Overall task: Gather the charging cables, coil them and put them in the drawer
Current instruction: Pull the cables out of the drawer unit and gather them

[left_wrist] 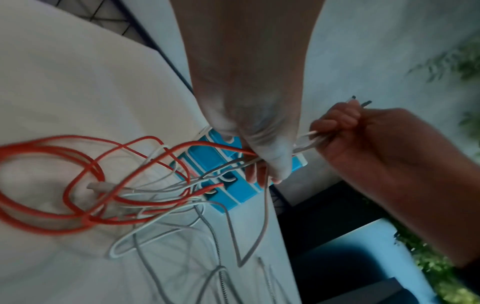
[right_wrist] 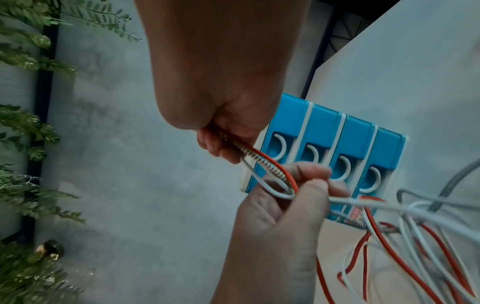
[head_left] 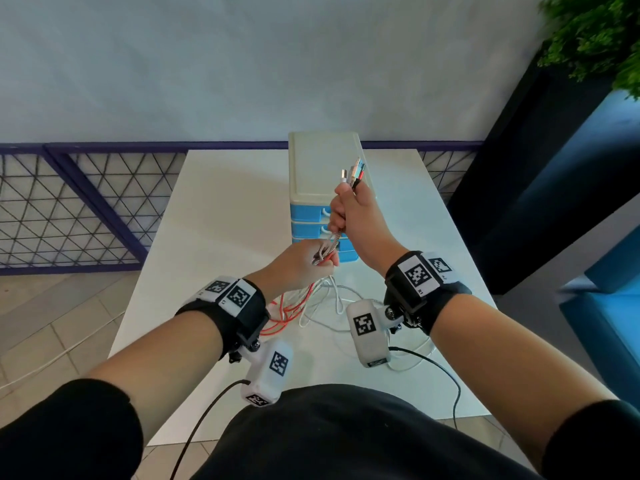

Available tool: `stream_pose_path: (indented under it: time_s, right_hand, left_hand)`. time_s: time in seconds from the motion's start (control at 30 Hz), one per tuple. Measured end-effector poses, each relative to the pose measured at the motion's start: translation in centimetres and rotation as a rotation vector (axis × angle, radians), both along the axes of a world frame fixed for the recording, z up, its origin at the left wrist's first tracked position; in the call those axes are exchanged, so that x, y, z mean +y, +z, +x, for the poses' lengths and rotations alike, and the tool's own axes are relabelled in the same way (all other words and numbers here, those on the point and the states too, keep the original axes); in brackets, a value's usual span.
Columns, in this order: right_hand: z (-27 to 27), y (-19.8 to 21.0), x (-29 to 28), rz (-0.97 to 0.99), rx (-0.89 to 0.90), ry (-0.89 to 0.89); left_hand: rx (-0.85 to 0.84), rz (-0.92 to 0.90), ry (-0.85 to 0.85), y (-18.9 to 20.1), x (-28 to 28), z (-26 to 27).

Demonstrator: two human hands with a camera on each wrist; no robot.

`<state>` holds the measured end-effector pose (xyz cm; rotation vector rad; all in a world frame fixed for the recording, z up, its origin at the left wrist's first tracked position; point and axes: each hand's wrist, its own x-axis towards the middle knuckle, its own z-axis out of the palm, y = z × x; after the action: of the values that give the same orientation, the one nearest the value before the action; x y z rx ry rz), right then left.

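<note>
My right hand (head_left: 349, 209) is raised in a fist round a bundle of charging cables (head_left: 330, 244), their plug ends (head_left: 354, 172) sticking out above it. Just below, my left hand (head_left: 304, 265) grips the same bundle (right_wrist: 270, 170): red, white and a metal-spring-wrapped one. The loose lengths (head_left: 311, 306) hang down onto the white table (head_left: 214, 216) in tangled red and white loops (left_wrist: 85, 185). Behind the hands stands a small drawer unit (head_left: 322, 168) with several blue drawers (right_wrist: 363, 148), all closed.
Black leads (head_left: 433, 365) from the wrist cameras trail over the table's near edge. A purple mesh railing (head_left: 79, 206) runs behind the table on the left. A dark planter with green foliage (head_left: 595, 36) and a blue seat (head_left: 609, 306) stand to the right.
</note>
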<state>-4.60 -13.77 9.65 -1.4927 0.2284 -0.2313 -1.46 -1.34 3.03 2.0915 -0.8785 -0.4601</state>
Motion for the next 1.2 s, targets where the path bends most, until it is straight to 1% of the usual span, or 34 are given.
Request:
stream_pose_path:
  time_s: [0.07,0.17,0.27,0.3,0.37,0.4,0.43,0.53,0.57,0.63,0.7,0.8,0.9,1.0,1.07,1.13,1.2]
  right_hand:
    - [-0.1,-0.2,-0.2,0.008,0.022,-0.016]
    - [-0.5,-0.4,0.3,0.0,0.049,-0.04]
    - [-0.4,-0.2,0.6,-0.064,0.046,-0.145]
    - [-0.3,0.2,0.4,-0.073,0.021,-0.187]
    - [0.1,1.4,-0.3,-0.041,-0.022,-0.221]
    - [0.2,1.9,-0.6,-0.026,-0.028,-0.221]
    - [0.2,2.2,-0.8,-0.023,-0.031,-0.217]
    - [0.2,2.9,-0.5,-0.022,-0.055,-0.202]
    - [0.1,3.2,-0.4,-0.005,-0.068,-0.207]
    - [0.1,3.8,-0.6,0.018,-0.092,-0.223]
    - [-0.1,4.0,-0.6,0.016,-0.114,-0.231]
    - [-0.3,3.9,-0.4,0.032,-0.146,-0.24]
    - [-0.4,4.5,-0.6,0.037,-0.176,-0.245]
    - [-0.3,5.4,-1.3,0.057,-0.187,-0.244]
    - [-0.2,5.3,-1.6,0.027,-0.163,-0.225]
    - [-0.1,4.7,-1.7,-0.017,-0.12,-0.191]
    - [-0.1,3.8,-1.7,0.01,-0.098,-0.139]
  left_hand:
    - [-0.071,0.055,-0.029,-0.5,0.0,0.0]
    - [-0.195,0.141,-0.004,-1.0,-0.3,0.3]
    - [-0.364,0.179,-0.05,-1.6,0.0,0.1]
    - [-0.386,0.24,-0.043,-1.9,0.6,0.0]
    - [-0.343,0.388,0.001,-2.8,2.2,-0.2]
    - [-0.293,0.438,0.014,-3.0,2.7,-0.2]
    - [-0.247,0.446,0.019,-3.3,3.1,0.0]
    - [-0.094,0.248,0.079,-3.5,3.4,0.2]
    - [-0.07,0.235,0.117,-3.5,3.5,0.2]
    - [-0.104,0.307,0.185,-3.5,3.5,0.1]
    - [-0.148,0.407,0.2,-3.7,3.4,0.2]
    - [-0.104,0.457,0.21,-3.8,2.8,0.1]
    - [-0.088,0.471,0.175,-4.2,3.1,-0.1]
    - [-0.083,0.593,0.108,-4.4,3.8,-0.5]
    - [-0.081,0.646,0.089,-4.5,4.0,-0.6]
    - [-0.059,0.62,0.075,-3.8,3.9,-0.8]
    - [0.01,0.583,-0.003,-2.9,3.8,-0.7]
